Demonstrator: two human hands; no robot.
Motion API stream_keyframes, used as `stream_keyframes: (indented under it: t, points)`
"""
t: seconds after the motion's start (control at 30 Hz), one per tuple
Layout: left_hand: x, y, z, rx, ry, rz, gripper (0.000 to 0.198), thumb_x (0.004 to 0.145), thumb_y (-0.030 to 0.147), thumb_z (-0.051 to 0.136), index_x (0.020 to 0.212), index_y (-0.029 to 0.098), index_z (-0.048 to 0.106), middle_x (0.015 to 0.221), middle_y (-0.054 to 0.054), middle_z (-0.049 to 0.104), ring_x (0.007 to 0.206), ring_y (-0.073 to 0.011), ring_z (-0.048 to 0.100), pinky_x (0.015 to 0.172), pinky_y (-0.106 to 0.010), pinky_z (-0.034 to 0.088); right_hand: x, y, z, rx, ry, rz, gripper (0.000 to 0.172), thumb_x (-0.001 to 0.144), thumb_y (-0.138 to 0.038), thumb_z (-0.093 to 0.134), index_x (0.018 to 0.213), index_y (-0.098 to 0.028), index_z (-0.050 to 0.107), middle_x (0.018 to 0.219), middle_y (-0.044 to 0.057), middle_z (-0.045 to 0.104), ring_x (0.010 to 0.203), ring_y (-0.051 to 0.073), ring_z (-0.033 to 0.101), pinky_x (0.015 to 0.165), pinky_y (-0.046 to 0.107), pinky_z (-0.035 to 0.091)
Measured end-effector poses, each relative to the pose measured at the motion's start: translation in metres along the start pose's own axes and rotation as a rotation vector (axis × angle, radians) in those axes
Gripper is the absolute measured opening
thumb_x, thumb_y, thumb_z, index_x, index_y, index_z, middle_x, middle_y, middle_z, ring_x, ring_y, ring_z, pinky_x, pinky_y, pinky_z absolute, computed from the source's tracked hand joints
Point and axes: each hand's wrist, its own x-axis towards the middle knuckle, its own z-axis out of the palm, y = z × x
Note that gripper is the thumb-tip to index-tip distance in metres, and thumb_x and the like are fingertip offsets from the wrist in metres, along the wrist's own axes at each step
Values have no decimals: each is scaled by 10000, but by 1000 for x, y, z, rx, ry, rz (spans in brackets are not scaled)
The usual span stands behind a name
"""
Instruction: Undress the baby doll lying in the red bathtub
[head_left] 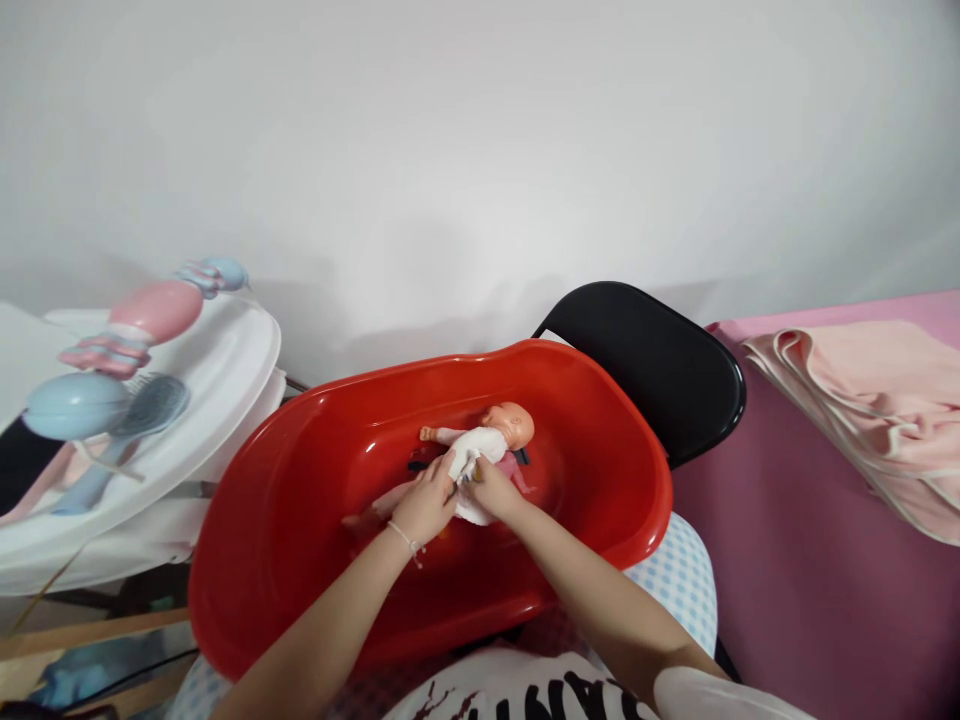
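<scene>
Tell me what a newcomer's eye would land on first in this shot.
The bright red plastic tub dominates the middle of the view. Inside it lies a baby doll, face up, with the left hand and right hand both on a white cloth over its middle. To the right, beyond a black chair back, a pink towel stands out.

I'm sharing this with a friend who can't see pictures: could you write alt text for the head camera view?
The left hand, wearing a thin bracelet, and the right hand rest on a white cloth over a baby doll lying face up in a red plastic tub. A folded pink towel lies off to the right.
</scene>
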Motion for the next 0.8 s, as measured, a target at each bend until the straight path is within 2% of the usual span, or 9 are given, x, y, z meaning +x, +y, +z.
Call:
stream_keyframes:
  t: [0.07,0.13,0.2,0.27,0.37,0.53,0.67,0.73,0.8]
  points:
    - [8,-10,-1,83,-13,-46,793,975,107,514,1738,197,319,1620,-172,511,1431,-357,531,1199,-459,395,7,-1,-15,-23,67,-14,430,825,-140,622,1250,-193,666,1108,85,762,1005,253,720,957,369,560]
    - [18,-23,-4,98,-34,-85,762,1009,95,448,1745,235,311,1560,-160,569,1391,-327,567,1177,-425,407,18,1,-33,-23,220,-106,463,835,-120,562,1279,-203,665,1210,88,743,1133,258,695,1054,395,530]
    - [27,-37,-6,93,-29,-92,737,1041,120,427,1750,280,301,1522,-145,597,1378,-304,574,1156,-391,416,32,7,-47,-51,380,-214,511,845,-118,541,1338,-198,647,1374,113,677,1308,271,617,1170,430,459]
    - [32,-48,-6,102,0,-122,728,1061,137,414,1754,316,279,1471,-136,624,1355,-292,585,1140,-378,421,46,17,-53,-115,420,-259,540,847,-126,563,1379,-186,638,1480,141,600,1411,288,539,1227,452,401]
    - [35,-57,-2,149,22,-193,744,1066,151,424,1757,362,249,1440,-125,631,1312,-295,605,1126,-385,425,58,36,-47,-205,325,-188,559,855,-140,598,1410,-190,637,1470,154,577,1382,295,548,1199,446,424]
    - [37,-57,-1,167,23,-258,685,1095,185,371,1749,365,277,1466,-143,600,1285,-321,614,1115,-418,434,59,55,-33,-423,350,-40,478,882,-227,686,1358,-192,662,1363,160,605,1246,301,568,1099,406,467]
    - [42,-60,-1,44,73,-300,654,1107,216,371,1747,319,287,1448,-155,602,1348,-305,594,1122,-383,430,55,57,-32,-511,191,81,488,896,-263,711,1373,-182,650,1397,187,598,1217,299,595,971,342,494]
    - [44,-64,1,-16,89,-293,668,1100,222,392,1752,298,270,1440,-165,602,1344,-300,605,1102,-366,447,51,58,-34,-495,114,193,405,861,-255,737,1248,-141,704,1324,215,638,1177,314,631,932,343,500]
    - [44,-69,4,-67,99,-281,686,1092,217,409,1757,277,251,1439,-176,603,1320,-299,626,1078,-360,466,48,59,-39,-452,69,272,264,801,-189,745,1052,-109,745,1157,224,698,1061,318,681,886,353,512]
